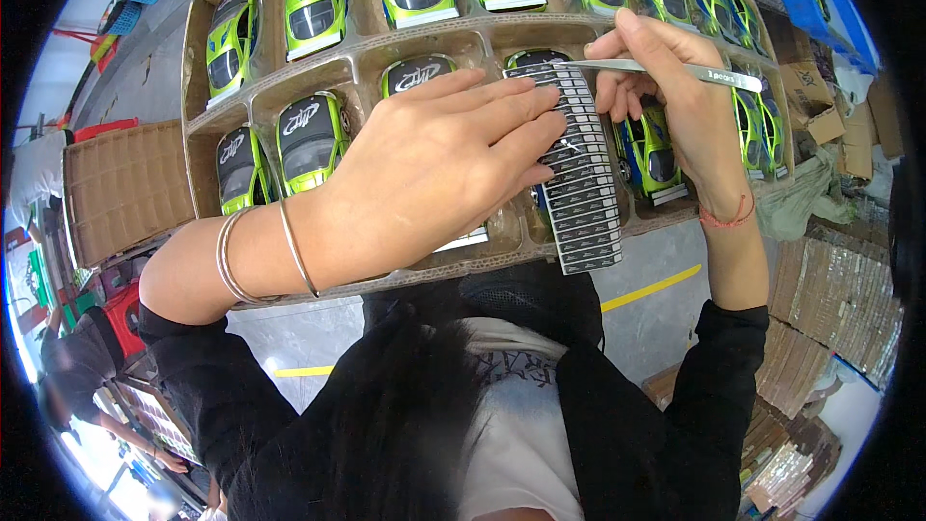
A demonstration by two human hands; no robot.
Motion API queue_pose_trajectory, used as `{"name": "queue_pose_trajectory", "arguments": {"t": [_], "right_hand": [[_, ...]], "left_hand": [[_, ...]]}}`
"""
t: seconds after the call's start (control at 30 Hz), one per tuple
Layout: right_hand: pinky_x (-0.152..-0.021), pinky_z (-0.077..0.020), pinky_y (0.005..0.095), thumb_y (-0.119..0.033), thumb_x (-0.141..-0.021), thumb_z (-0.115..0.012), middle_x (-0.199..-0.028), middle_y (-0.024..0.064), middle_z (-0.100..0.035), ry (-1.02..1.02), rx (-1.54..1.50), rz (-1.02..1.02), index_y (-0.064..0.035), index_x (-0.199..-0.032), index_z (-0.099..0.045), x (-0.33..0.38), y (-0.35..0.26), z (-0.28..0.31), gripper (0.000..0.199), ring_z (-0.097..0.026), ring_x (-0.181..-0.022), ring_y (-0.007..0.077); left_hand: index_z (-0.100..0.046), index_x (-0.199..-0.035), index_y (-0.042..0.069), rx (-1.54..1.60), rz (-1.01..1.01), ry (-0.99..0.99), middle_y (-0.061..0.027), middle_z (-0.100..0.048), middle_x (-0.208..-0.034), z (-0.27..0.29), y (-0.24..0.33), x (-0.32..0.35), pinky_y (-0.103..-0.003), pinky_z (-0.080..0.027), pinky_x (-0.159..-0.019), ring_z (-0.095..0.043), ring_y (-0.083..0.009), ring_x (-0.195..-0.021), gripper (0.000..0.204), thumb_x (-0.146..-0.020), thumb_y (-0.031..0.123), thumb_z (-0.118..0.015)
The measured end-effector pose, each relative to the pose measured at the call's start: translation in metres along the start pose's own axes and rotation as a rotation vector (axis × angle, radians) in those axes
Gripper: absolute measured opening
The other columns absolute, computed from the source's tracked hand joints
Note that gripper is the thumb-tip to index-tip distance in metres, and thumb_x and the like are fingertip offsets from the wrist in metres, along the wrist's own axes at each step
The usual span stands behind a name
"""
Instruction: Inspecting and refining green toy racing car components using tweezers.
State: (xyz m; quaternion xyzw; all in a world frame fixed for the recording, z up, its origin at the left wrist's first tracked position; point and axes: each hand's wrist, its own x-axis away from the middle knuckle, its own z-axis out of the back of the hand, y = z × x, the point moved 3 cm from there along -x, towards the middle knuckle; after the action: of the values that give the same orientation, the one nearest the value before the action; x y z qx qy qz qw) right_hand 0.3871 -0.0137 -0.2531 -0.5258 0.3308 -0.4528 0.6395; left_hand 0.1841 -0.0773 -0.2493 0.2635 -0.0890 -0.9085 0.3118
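Note:
A long strip-like sheet of black-and-white labels (pixel 586 183) slants across the near row of the tray, its lower end past the front edge. My left hand (pixel 444 169), palm down, grips the sheet's left side, with fingertips on top and the thumb by the edge. Metal tweezers (pixel 719 75) are held in my right hand (pixel 670 87); their tips touch or hover at the sheet's far end. Beneath the hands are bright green toy cars (pixel 311 140) with black and blue markings. One toy car (pixel 653 154) sits just below my right hand, and others are partly covered by my left.
A brown divided tray (pixel 362 43) holds several cars in rows. Left stands another cardboard divider tray (pixel 121 188); right are a blue bin (pixel 820 0), cardboard boxes (pixel 810 101) and stacked cartons (pixel 830 299). Another person's arm (pixel 135 439) shows at lower left.

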Motion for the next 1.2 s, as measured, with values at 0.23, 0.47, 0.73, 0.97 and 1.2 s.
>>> {"name": "queue_pose_trajectory", "arguments": {"t": [0.23, 0.47, 0.73, 0.97, 1.2], "right_hand": [[-0.052, -0.0414, 0.0205, -0.031, -0.103, -0.048, -0.068, 0.0094, -0.066, -0.002, -0.004, -0.004, 0.0021, -0.093, -0.068, 0.000, -0.001, -0.002, 0.040, -0.058, -0.056, 0.0092], [-0.053, -0.0419, 0.0207, -0.031, -0.104, -0.048, -0.068, 0.0093, -0.066, -0.029, 0.002, -0.015, 0.0020, -0.093, -0.067, 0.000, -0.001, -0.006, 0.040, -0.058, -0.057, 0.0093], [-0.054, -0.0465, 0.0224, -0.032, -0.104, -0.047, -0.068, 0.0105, -0.065, -0.117, -0.293, 0.055, 0.0035, -0.095, -0.066, 0.005, -0.016, -0.010, 0.041, -0.058, -0.056, 0.0116], [-0.053, -0.0466, 0.0211, -0.033, -0.105, -0.045, -0.066, 0.0106, -0.063, 0.008, -0.364, 0.127, 0.0032, -0.098, -0.065, 0.015, -0.018, 0.000, 0.042, -0.057, -0.054, 0.0115], [-0.052, -0.0465, 0.0220, -0.032, -0.105, -0.044, -0.065, 0.0107, -0.062, -0.019, -0.357, 0.116, 0.0027, -0.097, -0.065, 0.017, -0.029, -0.012, 0.042, -0.057, -0.054, 0.0122]], "left_hand": [[-0.065, -0.114, 0.003, 0.037, 0.006, -0.017, -0.0138, -0.065, -0.122, 0.002, -0.002, 0.002, -0.042, -0.053, -0.094, -0.064, -0.0308, -0.111, 0.036, -0.083, 0.019, -0.073], [-0.064, -0.115, 0.002, 0.090, 0.011, -0.030, -0.0145, -0.065, -0.122, 0.005, -0.002, 0.005, -0.042, -0.052, -0.094, -0.064, -0.0324, -0.110, 0.036, -0.084, 0.018, -0.072], [-0.064, -0.115, 0.003, 0.153, 0.062, -0.026, -0.0144, -0.066, -0.119, 0.025, -0.003, 0.011, -0.039, -0.055, -0.087, -0.066, -0.0331, -0.104, 0.033, -0.084, 0.014, -0.071], [-0.069, -0.100, 0.003, -0.356, 0.171, -0.165, -0.0111, -0.070, -0.112, 0.120, -0.063, 0.039, -0.036, -0.055, -0.085, -0.068, -0.0315, -0.102, 0.022, -0.080, -0.004, -0.067], [-0.070, -0.101, 0.002, -0.041, 0.147, -0.289, -0.0108, -0.068, -0.119, 0.124, -0.100, 0.057, -0.038, -0.054, -0.089, -0.066, -0.0324, -0.106, 0.022, -0.080, -0.003, -0.068]]}}
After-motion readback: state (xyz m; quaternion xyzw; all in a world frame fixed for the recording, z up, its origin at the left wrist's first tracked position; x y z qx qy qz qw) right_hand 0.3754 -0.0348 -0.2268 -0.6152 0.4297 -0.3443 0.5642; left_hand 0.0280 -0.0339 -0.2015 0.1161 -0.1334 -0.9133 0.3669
